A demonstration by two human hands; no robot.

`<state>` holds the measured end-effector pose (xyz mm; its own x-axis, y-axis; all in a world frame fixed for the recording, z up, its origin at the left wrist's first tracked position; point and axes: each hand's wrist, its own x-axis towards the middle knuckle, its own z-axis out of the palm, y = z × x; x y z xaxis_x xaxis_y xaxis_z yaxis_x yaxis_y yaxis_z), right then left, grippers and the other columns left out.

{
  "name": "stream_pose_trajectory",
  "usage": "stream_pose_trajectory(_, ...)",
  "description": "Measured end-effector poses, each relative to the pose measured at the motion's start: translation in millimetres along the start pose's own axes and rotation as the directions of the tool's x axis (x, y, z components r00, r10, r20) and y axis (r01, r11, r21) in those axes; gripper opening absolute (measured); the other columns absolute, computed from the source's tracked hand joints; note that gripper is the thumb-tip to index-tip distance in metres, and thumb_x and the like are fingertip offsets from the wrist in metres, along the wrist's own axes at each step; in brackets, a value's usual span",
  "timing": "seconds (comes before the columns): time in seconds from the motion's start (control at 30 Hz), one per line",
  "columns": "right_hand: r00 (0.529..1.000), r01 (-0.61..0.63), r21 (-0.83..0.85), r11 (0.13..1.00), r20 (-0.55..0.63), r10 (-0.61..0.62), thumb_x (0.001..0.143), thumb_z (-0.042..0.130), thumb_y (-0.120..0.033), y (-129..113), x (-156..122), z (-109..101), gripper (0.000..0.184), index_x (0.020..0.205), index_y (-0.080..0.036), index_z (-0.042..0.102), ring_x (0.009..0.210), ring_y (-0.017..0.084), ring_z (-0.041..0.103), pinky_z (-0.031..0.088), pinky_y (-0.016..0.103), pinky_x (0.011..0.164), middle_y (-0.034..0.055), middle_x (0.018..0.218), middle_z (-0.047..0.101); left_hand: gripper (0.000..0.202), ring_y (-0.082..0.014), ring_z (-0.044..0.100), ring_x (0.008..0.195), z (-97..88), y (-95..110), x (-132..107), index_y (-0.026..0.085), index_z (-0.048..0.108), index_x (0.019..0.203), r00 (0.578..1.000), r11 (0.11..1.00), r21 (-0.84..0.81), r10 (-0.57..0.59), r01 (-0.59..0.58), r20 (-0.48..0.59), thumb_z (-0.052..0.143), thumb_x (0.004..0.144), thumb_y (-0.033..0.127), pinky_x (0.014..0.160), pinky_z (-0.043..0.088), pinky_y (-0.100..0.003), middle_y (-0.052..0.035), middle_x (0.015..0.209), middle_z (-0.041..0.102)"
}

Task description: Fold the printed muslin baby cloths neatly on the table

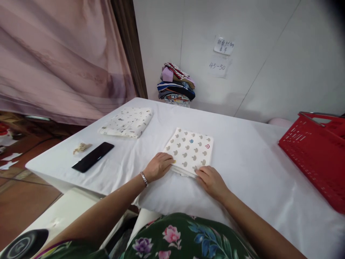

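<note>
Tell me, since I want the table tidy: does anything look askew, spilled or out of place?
Only a small crumpled tan scrap beside the black phone looks stray on the white table; nothing is spilled or damaged.

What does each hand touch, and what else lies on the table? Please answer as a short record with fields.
Left hand: touches near left edge of the folded mushroom-print cloth
Right hand: touches its near right corner
Surface: white-covered table
Left side: second folded cloth, black phone
Right side: red basket
Far edge: pile of clothes
</note>
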<state>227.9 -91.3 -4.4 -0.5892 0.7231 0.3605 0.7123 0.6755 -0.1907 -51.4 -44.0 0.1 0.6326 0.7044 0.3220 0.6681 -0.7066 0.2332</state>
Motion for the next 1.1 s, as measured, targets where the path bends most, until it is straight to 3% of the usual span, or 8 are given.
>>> stream_pose_trajectory(0.1, 1.0, 0.002, 0.013, 1.0, 0.015, -0.002, 0.085, 0.048, -0.021, 1, -6, 2, 0.025, 0.108, -0.018, 0.056, 0.09, 0.022, 0.051, 0.042, 0.035, 0.074, 0.0101, 0.1, 0.057, 0.029, -0.0207, 0.051, 0.103, -0.9, -3, -2, 0.02, 0.056, 0.112, 0.999, 0.999, -0.026, 0.028, -0.027, 0.016, 0.048, 0.085, 0.026, 0.092, 0.038, -0.039, -0.0088, 0.108, 0.059)
stream_pose_trajectory(0.33, 0.998, 0.01, -0.022, 1.0, -0.058, -0.011, 0.083, 0.037, -0.006, 2, -13, 3, 0.038, 0.115, -0.02, 0.053, 0.093, 0.021, 0.051, 0.041, 0.036, 0.077, 0.0095, 0.101, 0.059, 0.024, -0.0195, 0.053, 0.101, -2.6, -11, 0, 0.022, 0.059, 0.108, 0.999, 0.999, -0.012, 0.046, -0.046, -0.019, 0.047, 0.087, 0.027, 0.09, 0.041, -0.038, -0.0079, 0.105, 0.06)
stream_pose_trajectory(0.5, 0.993, 0.0, -0.053, 0.999, -0.12, -0.007, 0.083, 0.034, -0.004, -3, -2, -2, 0.035, 0.106, -0.018, 0.057, 0.085, 0.019, 0.05, 0.039, 0.035, 0.073, 0.0084, 0.094, 0.06, 0.022, -0.0168, 0.056, 0.093, -5.1, -14, 1, 0.022, 0.06, 0.104, 0.996, 0.996, 0.038, 0.085, -0.083, -0.041, 0.044, 0.089, 0.026, 0.085, 0.043, -0.035, -0.0055, 0.096, 0.063)
stream_pose_trajectory(0.77, 0.99, -0.007, -0.059, 0.998, -0.139, -0.001, 0.089, 0.041, -0.013, -3, -8, 16, 0.022, 0.1, -0.022, 0.058, 0.083, 0.018, 0.048, 0.038, 0.032, 0.073, 0.0047, 0.09, 0.058, 0.019, -0.0164, 0.057, 0.089, -5.1, -17, -3, 0.022, 0.06, 0.1, 0.987, 0.989, 0.088, 0.124, -0.115, -0.105, 0.048, 0.086, 0.023, 0.082, 0.045, -0.033, -0.0048, 0.094, 0.063)
stream_pose_trajectory(0.97, 0.991, -0.01, -0.051, 0.999, -0.135, 0.003, 0.086, 0.043, -0.01, -6, -4, 13, 0.02, 0.097, -0.02, 0.057, 0.08, 0.018, 0.047, 0.038, 0.032, 0.071, 0.0051, 0.087, 0.057, 0.04, -0.0233, 0.053, 0.105, 7.7, 10, 3, 0.022, 0.051, 0.122, 0.98, 0.972, 0.165, 0.18, -0.165, -0.085, 0.052, 0.082, 0.029, 0.09, 0.043, -0.041, -0.0097, 0.116, 0.058)
stream_pose_trajectory(1.1, 0.996, -0.02, 0.045, 0.999, -0.083, 0.024, 0.079, 0.046, -0.008, -9, -2, 1, 0.025, 0.099, -0.02, 0.056, 0.085, 0.018, 0.049, 0.039, 0.032, 0.075, 0.0054, 0.092, 0.057, 0.058, -0.0228, 0.043, 0.121, 25.8, 31, 14, 0.02, 0.04, 0.132, 0.97, 0.95, 0.217, 0.239, -0.226, -0.036, 0.042, 0.076, 0.007, 0.099, 0.036, -0.043, -0.0091, 0.132, 0.048)
